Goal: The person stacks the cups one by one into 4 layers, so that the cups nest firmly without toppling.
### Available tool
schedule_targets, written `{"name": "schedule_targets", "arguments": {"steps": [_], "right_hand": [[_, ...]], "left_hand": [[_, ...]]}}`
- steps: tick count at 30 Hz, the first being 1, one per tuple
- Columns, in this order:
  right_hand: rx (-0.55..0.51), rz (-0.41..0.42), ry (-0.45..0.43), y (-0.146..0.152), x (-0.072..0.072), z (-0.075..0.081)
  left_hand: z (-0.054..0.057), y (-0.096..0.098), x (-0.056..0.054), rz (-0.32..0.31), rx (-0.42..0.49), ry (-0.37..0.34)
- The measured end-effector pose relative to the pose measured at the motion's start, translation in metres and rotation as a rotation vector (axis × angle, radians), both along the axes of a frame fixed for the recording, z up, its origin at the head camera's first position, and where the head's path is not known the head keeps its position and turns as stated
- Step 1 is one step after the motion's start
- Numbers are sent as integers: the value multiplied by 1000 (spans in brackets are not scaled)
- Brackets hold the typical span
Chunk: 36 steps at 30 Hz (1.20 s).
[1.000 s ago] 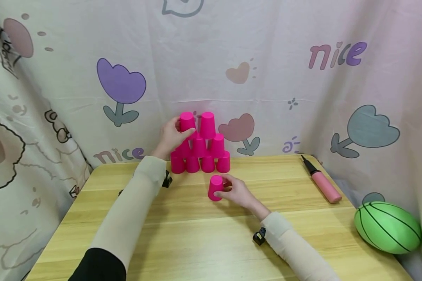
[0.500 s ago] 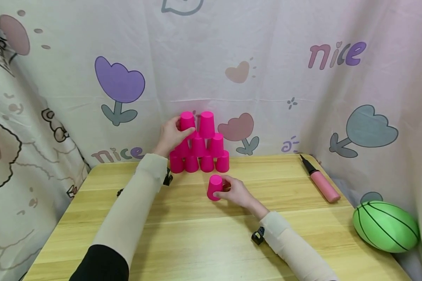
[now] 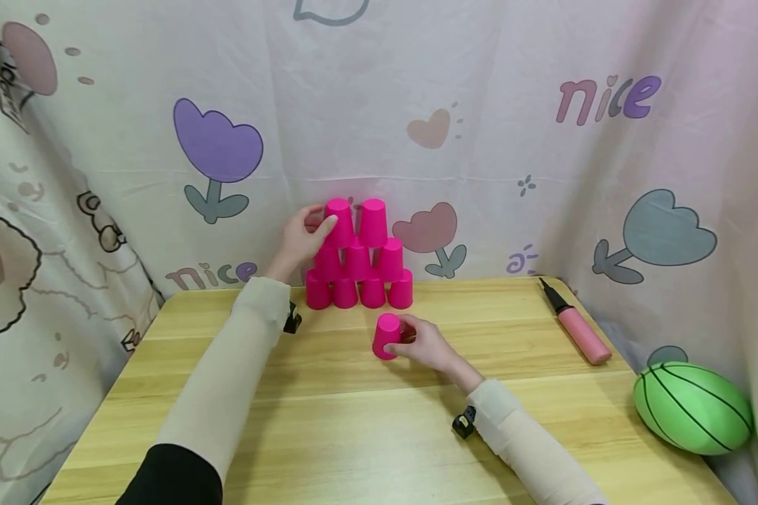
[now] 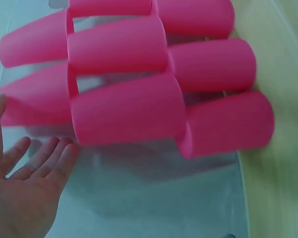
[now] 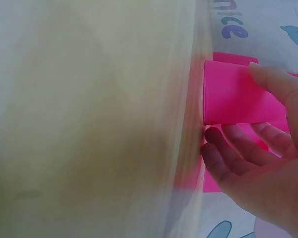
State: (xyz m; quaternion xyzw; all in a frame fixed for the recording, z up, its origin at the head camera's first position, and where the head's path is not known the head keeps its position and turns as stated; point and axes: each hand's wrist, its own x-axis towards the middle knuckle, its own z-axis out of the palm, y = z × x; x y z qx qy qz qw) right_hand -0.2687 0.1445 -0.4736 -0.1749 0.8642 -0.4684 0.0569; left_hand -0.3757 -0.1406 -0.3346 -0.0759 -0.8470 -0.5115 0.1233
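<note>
Upside-down pink plastic cups stand stacked in three tiers against the curtain, with several in the bottom row (image 3: 344,294), three in the middle row (image 3: 356,262) and two on top. At the upper left cup (image 3: 340,228) is my left hand (image 3: 298,245), its thumb overlapping the cup's side in the head view. The left wrist view shows that hand's fingers (image 4: 44,158) extended and spread just off the cup (image 4: 37,101). In front of the stack, my right hand (image 3: 431,349) holds a single upside-down pink cup (image 3: 384,338) between thumb and fingers, close over the table.
The wooden table (image 3: 354,435) reaches back to a patterned curtain (image 3: 480,63). A pink hand pump (image 3: 584,335) with a black nozzle lies at the back right. A green ball (image 3: 693,408) with black lines sits at the right edge.
My left hand has loosened from the upper left cup and drawn slightly left, leaving the cup standing on the stack. The right hand and its cup have stayed put.
</note>
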Motion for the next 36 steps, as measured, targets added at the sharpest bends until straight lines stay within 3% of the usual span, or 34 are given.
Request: {"name": "schedule_targets", "arguments": {"steps": [5, 12, 17, 22, 25, 30, 36], "right_hand": [[0, -2, -9, 0, 1, 1], [16, -12, -11, 0, 1, 1], [27, -19, -9, -1, 1, 2], [26, -22, -12, -3, 1, 3], [21, -22, -11, -4, 0, 2], [16, -12, -10, -3, 0, 2], [-18, -18, 18, -3, -1, 10]], "left_hand": [[-21, -28, 3, 24, -20, -7], [-69, -60, 8, -3, -170, -133], [-91, -64, 11, -32, -120, -196], [-99, -59, 12, -85, -75, -185], [-101, -57, 13, -101, -98, -185], [-103, -57, 14, -91, -147, -193], [-106, -54, 16, -74, -107, -230]]}}
